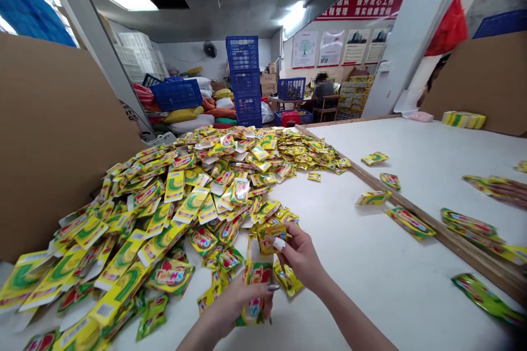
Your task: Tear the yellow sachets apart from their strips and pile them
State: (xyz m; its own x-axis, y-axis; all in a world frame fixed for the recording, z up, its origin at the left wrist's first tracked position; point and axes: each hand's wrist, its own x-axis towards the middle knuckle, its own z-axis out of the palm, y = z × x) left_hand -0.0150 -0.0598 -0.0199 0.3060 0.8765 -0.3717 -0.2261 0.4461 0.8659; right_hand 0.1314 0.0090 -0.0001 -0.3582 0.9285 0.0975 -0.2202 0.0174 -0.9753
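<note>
My left hand [230, 304] is closed around a small yellow-green carton [258, 279] marked with red and blue letters, held near the table's front edge. Its upper end points away from me, and an open white flap seems to show there. Just above that end, my right hand [302, 255] pinches a small yellow packet [269, 238] between thumb and fingers. Another yellow packet [290, 281] lies on the table under my right hand. To the left of both hands are loose packets [230, 258] and a large heap of flattened-looking yellow cartons [175, 184].
A wooden strip [370, 181] divides the white table [329, 219]. Beyond it lie several packs [469, 225] and another person's hand [513, 192]. Cardboard panels [53, 137] stand at both sides. Blue crates [246, 82] are stacked behind, and a seated person [324, 90] is in the background.
</note>
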